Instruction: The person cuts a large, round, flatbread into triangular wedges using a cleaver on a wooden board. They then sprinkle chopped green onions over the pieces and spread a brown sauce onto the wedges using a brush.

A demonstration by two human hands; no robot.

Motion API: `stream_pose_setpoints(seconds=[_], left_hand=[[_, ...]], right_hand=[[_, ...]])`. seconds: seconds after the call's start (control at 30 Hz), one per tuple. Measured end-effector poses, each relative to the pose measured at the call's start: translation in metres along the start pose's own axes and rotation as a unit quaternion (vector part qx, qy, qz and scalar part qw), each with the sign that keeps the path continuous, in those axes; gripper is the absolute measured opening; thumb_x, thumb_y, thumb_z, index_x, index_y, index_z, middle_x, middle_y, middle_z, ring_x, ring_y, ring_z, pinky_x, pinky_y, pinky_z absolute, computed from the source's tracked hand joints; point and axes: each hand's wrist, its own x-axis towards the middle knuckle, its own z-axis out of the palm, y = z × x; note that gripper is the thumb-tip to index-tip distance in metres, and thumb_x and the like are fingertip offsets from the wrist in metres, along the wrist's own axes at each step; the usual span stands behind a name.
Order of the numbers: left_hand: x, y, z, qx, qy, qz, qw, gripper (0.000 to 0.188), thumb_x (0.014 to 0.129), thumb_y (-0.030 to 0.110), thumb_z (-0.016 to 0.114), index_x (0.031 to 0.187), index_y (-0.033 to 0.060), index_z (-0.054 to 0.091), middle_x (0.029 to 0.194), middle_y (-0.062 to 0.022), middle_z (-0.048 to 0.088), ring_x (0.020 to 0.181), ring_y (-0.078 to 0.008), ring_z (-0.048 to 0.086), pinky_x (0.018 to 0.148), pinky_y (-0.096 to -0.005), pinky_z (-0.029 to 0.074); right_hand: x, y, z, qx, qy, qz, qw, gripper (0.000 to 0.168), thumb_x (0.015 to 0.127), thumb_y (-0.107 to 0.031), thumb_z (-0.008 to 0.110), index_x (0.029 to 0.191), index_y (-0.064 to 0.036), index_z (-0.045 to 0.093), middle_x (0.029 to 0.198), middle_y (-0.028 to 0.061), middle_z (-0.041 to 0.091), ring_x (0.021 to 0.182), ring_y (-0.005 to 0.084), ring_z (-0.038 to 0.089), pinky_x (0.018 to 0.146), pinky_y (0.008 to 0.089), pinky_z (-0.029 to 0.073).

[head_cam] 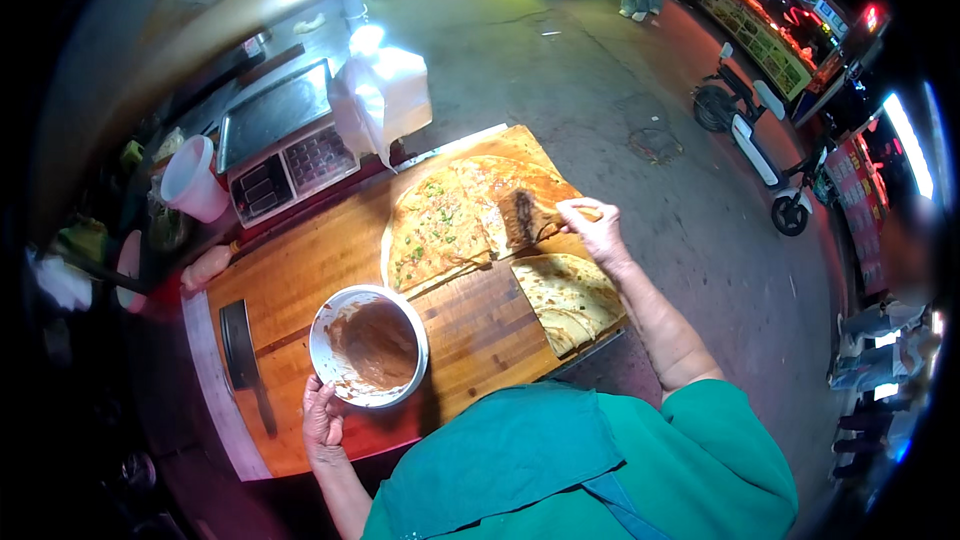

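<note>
My right hand point(596, 231) grips the handle of a wide brush point(523, 216), whose dark bristles rest on a large flat pancake point(437, 229). Brown sauce and bits of green onion coat the pancake's top. Nearer to me at the right lies a separate, unsauced folded piece of flatbread point(568, 298). My left hand point(322, 414) holds the rim of a white tub point(409, 379) with thick brown sauce point(375, 345) inside. The tub is tilted so its inside faces me. All of this is on or over a wooden cutting board point(465, 345).
A cleaver point(241, 345) lies at the board's left end. Past the far edge are a digital scale point(281, 142), a stack of white bags point(386, 97), a pale bucket point(196, 178) and a squeeze bottle point(210, 266). Beyond the stall stand a parked scooter point(754, 135) and several people.
</note>
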Motion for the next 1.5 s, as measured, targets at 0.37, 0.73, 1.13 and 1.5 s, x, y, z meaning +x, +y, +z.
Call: stream_pose_setpoints(seconds=[0.37,0.73,1.13,1.5], left_hand=[[-0.012,-0.004,0.017,-0.016,0.048,-0.007,0.999,0.038,0.092,0.016,0.065,0.127,0.0113,0.049,0.124,-0.0059,0.059,0.114,-0.0225,0.058,0.091,-0.0474,0.053],[-0.015,-0.01,0.023,-0.024,0.086,0.02,0.996,0.038,0.092,0.016,0.065,0.127,0.0094,0.05,0.125,-0.0065,0.058,0.115,-0.0227,0.057,0.095,-0.0466,0.051],[-0.013,-0.012,0.017,-0.026,0.085,0.015,0.996,0.039,0.093,0.017,0.065,0.127,0.0078,0.05,0.126,-0.0069,0.058,0.116,-0.0216,0.056,0.098,-0.0425,0.048],[-0.018,-0.012,0.029,-0.007,0.078,0.038,0.996,0.037,0.094,0.021,0.063,0.126,0.0109,0.048,0.125,-0.0054,0.058,0.114,-0.0217,0.057,0.092,-0.045,0.052]], right_hand=[[0.062,0.085,0.013,0.278,0.05,0.128,0.951,0.023,0.087,-0.012,0.072,0.106,0.0,0.065,0.086,0.0109,0.068,0.067,0.0164,0.067,0.067,0.0296,0.062],[0.048,0.099,0.018,0.196,0.052,0.157,0.967,0.021,0.087,-0.01,0.071,0.104,0.003,0.067,0.093,0.0162,0.07,0.067,0.0172,0.069,0.065,0.0275,0.061],[0.021,0.007,-0.01,-0.173,-0.139,-0.314,0.923,0.017,0.082,-0.012,0.076,0.097,-0.005,0.072,0.088,0.0097,0.07,0.077,0.0193,0.068,0.07,0.0294,0.055],[0.01,0.074,-0.031,-0.349,-0.249,-0.511,0.745,0.033,0.073,-0.006,0.066,0.105,-0.01,0.064,0.102,0.0206,0.067,0.089,0.0324,0.067,0.071,0.0375,0.057]])
